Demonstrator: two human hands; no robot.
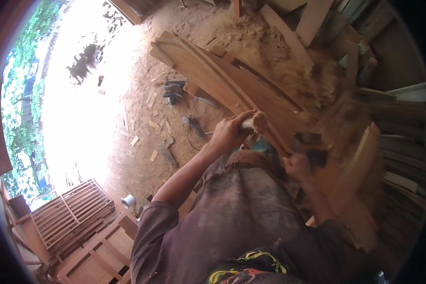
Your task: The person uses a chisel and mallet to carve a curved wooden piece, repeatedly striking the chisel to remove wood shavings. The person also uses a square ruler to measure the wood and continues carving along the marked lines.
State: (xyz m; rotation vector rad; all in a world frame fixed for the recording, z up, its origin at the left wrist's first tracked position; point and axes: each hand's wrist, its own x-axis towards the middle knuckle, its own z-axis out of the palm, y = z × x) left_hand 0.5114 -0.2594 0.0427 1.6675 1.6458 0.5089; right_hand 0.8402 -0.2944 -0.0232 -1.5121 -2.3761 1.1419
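My left hand (229, 133) is closed around a short, pale, round piece with a ragged brown end (259, 122), perhaps a worn wooden stick or mallet; its kind is unclear. That hand is in front of my chest, above a long wooden strip (222, 75). My right hand (298, 167) is closed at the near end of the strip, slightly blurred. The strip slants away to the far left across a broad wooden panel (199, 68). Where the strip enters my right hand is partly hidden by the fingers.
A dark power tool (173, 92), an angle grinder (192, 125) and another tool (166, 154) lie left on the sawdust-covered floor (142, 94) among offcuts. Boards (359, 151) lean at right. A slatted wooden frame (73, 213) and a white roll (128, 201) are at lower left.
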